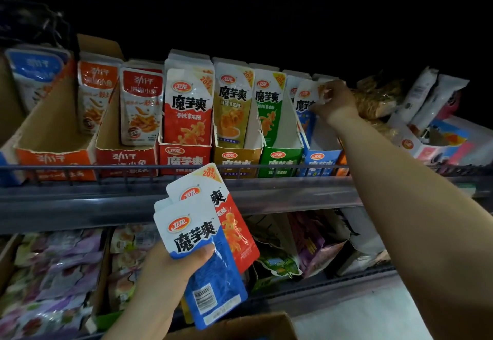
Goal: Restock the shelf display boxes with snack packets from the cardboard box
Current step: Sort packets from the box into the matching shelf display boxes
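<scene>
Head view, L hand (166, 273) grips packets (192, 233), R hand (337, 102) pinches blue packet (306, 97), carton (240, 326) cropped

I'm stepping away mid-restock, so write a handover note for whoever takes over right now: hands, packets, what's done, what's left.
Left hand holds blue-and-white foil snack packets with one red-and-white packet behind.
Right hand pinches the top of another blue-and-white packet at the blue cardboard display box, upper shelf.
Done: the neighbouring red display box looks full.
Left: seat this packet, then shelve the held ones; the brown cardboard box sits at the bottom edge.
</scene>
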`<state>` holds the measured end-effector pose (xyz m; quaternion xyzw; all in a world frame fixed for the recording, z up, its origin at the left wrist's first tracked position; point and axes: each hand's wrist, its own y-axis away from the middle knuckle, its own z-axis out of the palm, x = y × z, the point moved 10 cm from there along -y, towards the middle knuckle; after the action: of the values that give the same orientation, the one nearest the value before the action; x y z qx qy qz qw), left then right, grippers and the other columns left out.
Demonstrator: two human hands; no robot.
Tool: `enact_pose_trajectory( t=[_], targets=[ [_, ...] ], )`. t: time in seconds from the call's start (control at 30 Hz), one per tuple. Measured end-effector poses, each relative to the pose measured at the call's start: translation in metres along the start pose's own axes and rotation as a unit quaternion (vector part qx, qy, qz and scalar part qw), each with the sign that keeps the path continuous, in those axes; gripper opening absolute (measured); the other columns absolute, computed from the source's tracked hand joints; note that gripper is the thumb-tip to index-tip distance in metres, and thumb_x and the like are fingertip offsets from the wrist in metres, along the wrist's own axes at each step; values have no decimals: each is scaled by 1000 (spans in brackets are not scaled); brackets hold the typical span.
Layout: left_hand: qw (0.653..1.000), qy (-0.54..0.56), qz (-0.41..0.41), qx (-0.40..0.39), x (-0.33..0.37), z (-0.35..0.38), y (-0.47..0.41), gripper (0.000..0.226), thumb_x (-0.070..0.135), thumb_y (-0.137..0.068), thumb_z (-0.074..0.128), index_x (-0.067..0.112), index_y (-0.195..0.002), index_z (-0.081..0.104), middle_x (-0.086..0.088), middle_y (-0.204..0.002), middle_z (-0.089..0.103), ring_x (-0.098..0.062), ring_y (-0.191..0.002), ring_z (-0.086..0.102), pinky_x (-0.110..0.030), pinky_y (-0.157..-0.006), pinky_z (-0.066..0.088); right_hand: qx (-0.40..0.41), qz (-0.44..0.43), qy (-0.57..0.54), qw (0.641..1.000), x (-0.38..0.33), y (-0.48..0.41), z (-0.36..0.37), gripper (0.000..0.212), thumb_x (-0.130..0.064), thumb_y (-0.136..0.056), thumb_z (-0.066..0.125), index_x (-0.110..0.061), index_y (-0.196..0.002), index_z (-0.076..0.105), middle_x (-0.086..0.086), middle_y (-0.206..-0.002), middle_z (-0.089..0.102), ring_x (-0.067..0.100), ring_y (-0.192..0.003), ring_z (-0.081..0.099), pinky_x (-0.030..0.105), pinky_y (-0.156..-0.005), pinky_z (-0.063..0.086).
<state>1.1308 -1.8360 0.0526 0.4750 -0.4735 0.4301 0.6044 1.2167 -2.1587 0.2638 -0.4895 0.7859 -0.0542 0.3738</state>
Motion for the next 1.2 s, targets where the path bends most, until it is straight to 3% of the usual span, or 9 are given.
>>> enact_pose_trajectory(
  t=[0.1,0.27,0.43,0.6,0.73,0.83,0.97,1.07,1.2],
  targets=[
    [1000,8,2,0,1,1,2,16,5,-74,69,18,-82,61,-11,-91,68,-31,-91,63,-51,-88,48,13,-15,39,999,-3,4,4,72,-24,-79,70,-5,-137,32,16,-141,37,31,-130,37,38,-105,36],
    [998,64,-23,-6,1,3,6,25,-4,-77,63,19,-85,61,-2,-87,68,-23,-82,63,-36,-69,49,27,-27,123,992,-6,9,-1,71,-30,-82,65,-9,-140,28,17,-142,32,32,-132,32,38,-102,33],
    [996,80,-25,-4,6,2,11,25,-4,-76,64,19,-84,60,1,-83,68,-20,-77,63,-32,-63,47,-5,-63,167,984,-22,20,2,68,-31,-84,63,-14,-141,30,17,-146,29,33,-135,25,39,-107,26],
    [996,90,-22,6,10,-6,12,24,-4,-77,63,20,-80,60,9,-71,69,-13,-70,62,-28,-56,43,100,-109,6,989,-54,71,-30,37,-18,-89,54,-6,-124,50,12,-129,47,26,-121,40,28,-94,30],
    [994,107,-25,13,9,-9,12,24,-5,-77,63,19,-78,60,7,-73,67,-13,-68,62,-27,-54,42,-18,-120,-148,981,-62,163,-5,17,-15,-86,58,-19,-102,57,-14,-95,48,7,-95,46,19,-83,38],
    [992,119,-28,12,7,-9,14,26,-6,-76,63,20,-80,60,4,-79,67,-17,-73,62,-30,-61,46,-119,-109,-192,968,-52,241,33,26,-28,-77,69,-43,-83,48,-25,-90,48,5,-91,50,14,-81,39],
    [990,138,-26,11,4,-8,16,27,-6,-77,62,20,-80,61,7,-67,70,-14,-65,65,-29,-58,46,-211,-61,-190,957,-42,292,75,51,-58,-61,56,-41,-108,48,-34,-107,37,1,-111,45,2,-89,31],
    [989,147,-22,9,4,-6,19,26,-5,-78,60,21,-82,61,4,-73,70,-12,-64,66,-26,-56,48,-240,-40,-186,952,-44,298,80,61,-37,-77,68,-27,-130,41,-24,-122,35,1,-125,37,13,-101,35],
    [988,157,-11,1,4,-1,21,25,-3,-81,57,21,-82,61,8,-65,71,-4,-57,66,-17,-48,50,-272,-21,-184,944,-46,312,90,57,-30,-80,68,-29,-129,39,-21,-117,40,2,-119,43,19,-96,41]
  ],
)
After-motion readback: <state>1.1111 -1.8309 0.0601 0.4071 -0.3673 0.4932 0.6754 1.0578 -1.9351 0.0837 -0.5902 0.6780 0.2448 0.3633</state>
